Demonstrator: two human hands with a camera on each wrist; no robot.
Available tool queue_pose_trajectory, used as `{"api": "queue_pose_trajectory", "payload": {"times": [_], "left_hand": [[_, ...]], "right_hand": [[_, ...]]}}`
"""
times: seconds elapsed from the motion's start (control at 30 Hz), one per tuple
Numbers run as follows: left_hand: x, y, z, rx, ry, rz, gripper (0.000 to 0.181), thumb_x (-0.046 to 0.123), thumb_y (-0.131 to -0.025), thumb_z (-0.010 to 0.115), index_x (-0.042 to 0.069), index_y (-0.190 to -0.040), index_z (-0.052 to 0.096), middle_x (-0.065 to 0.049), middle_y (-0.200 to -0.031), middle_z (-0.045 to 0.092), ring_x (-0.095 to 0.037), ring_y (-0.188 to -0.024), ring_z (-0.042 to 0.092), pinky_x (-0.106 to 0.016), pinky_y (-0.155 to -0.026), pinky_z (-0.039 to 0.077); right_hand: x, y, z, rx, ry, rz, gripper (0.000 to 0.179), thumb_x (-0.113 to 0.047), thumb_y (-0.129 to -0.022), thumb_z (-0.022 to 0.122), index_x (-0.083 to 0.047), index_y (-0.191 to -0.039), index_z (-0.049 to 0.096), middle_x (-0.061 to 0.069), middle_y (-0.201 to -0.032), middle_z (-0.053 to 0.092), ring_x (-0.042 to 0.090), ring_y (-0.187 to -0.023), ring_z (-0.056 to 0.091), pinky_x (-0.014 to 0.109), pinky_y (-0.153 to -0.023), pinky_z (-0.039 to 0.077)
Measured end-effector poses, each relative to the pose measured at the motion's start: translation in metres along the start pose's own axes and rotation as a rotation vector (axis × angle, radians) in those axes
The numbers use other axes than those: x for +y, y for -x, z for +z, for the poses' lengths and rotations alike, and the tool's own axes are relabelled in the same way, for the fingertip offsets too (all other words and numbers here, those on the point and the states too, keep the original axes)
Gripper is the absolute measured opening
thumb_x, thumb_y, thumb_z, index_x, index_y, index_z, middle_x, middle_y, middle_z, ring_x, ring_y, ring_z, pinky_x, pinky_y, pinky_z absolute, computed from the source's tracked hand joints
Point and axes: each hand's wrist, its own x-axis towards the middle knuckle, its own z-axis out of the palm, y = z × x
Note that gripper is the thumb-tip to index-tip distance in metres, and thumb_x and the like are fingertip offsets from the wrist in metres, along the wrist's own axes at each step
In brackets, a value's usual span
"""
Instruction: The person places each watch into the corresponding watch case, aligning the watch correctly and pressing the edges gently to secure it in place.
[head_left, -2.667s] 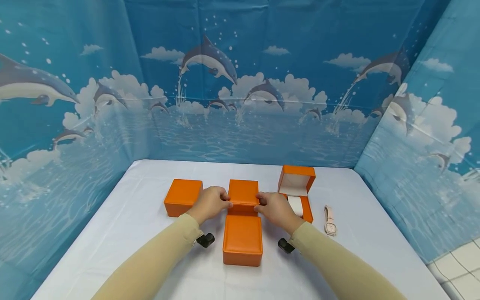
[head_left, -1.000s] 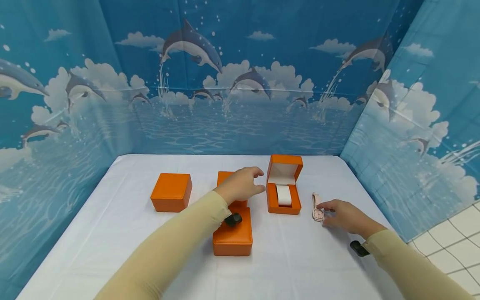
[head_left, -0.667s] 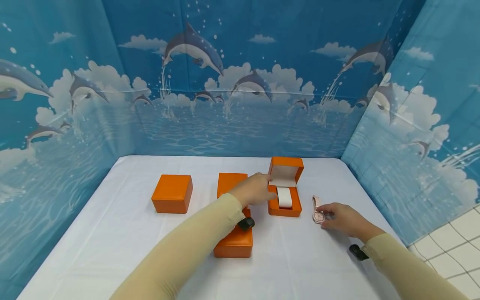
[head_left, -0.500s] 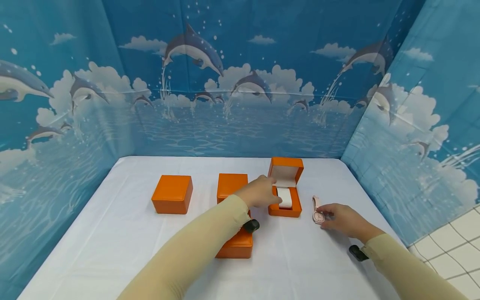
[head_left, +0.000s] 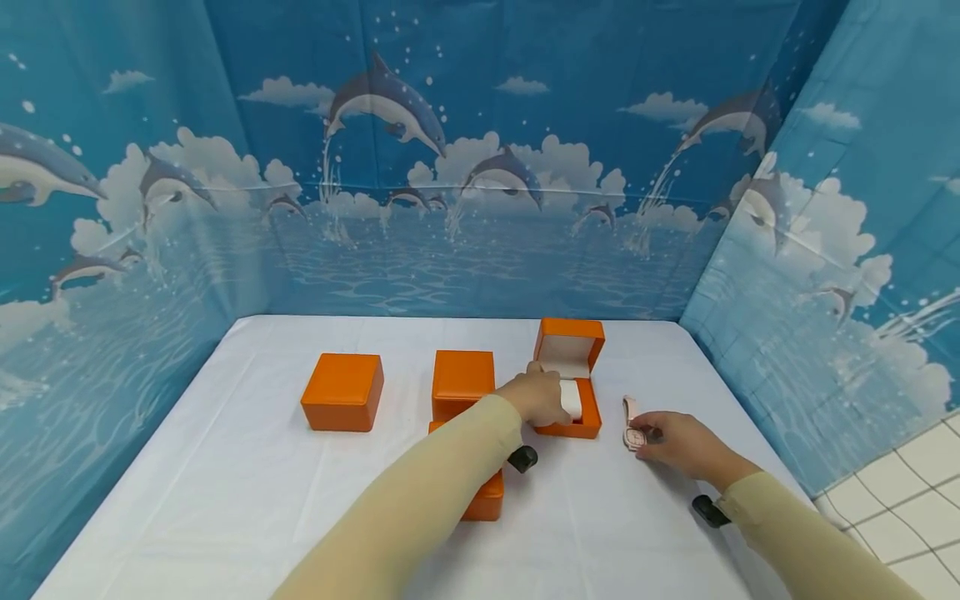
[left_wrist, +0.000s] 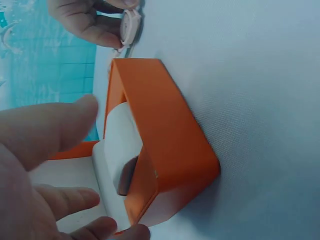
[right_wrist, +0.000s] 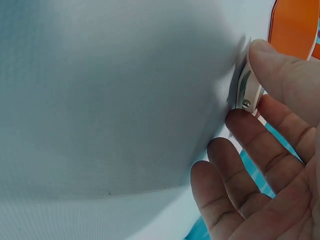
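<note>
An orange watch box stands with its lid up on the white table, its white cushion inside. My left hand reaches over the box's left side. In the left wrist view the thumb and spread fingers hang around the cushion without closing on it. To the right of the box lies a pale pink wristwatch, its strap pointing away. My right hand pinches the watch case at its edge; the right wrist view has the thumb on one side, fingertips on the other.
One closed orange box sits at left. Another closed box is in the middle, with a third in front of it, partly covered by my left sleeve. A dolphin-print curtain stands behind the table.
Both hands have left the middle closed box. My left hand has moved right, over the open box and towards its cushion. My right hand has gone right to the wristwatch.
</note>
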Motion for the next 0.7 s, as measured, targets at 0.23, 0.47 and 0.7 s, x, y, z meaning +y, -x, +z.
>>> {"api": "queue_pose_trajectory", "payload": {"times": [0.23,0.47,0.7], "left_hand": [[0.002,-0.011,0.006,-0.011,-0.017,-0.048,0.061,0.048,-0.094,0.077,0.009,-0.138,0.061,-0.011,-0.129,0.047,-0.019,-0.087,0.060,-0.026,-0.077,0.052],[0.004,-0.019,0.012,-0.039,-0.007,-0.092,0.060,0.047,-0.093,0.079,0.011,-0.138,0.062,-0.012,-0.140,0.043,-0.019,-0.088,0.061,-0.027,-0.078,0.055],[0.004,-0.022,0.012,-0.023,-0.014,-0.096,0.056,0.045,-0.093,0.079,0.012,-0.135,0.062,-0.010,-0.134,0.043,-0.018,-0.088,0.059,-0.026,-0.077,0.054]], "right_hand": [[-0.004,-0.001,0.002,0.021,0.025,-0.004,0.056,-0.029,-0.091,0.084,-0.005,-0.138,0.066,0.019,-0.126,0.069,0.031,-0.106,0.059,0.059,-0.102,0.054],[-0.007,0.000,0.002,0.013,0.025,0.018,0.054,-0.027,-0.091,0.084,-0.004,-0.137,0.067,0.015,-0.122,0.070,0.028,-0.103,0.059,0.057,-0.101,0.056],[-0.005,-0.001,0.005,0.018,0.031,0.019,0.052,-0.024,-0.091,0.083,-0.005,-0.137,0.067,0.015,-0.120,0.071,0.028,-0.102,0.060,0.057,-0.101,0.055]]}}
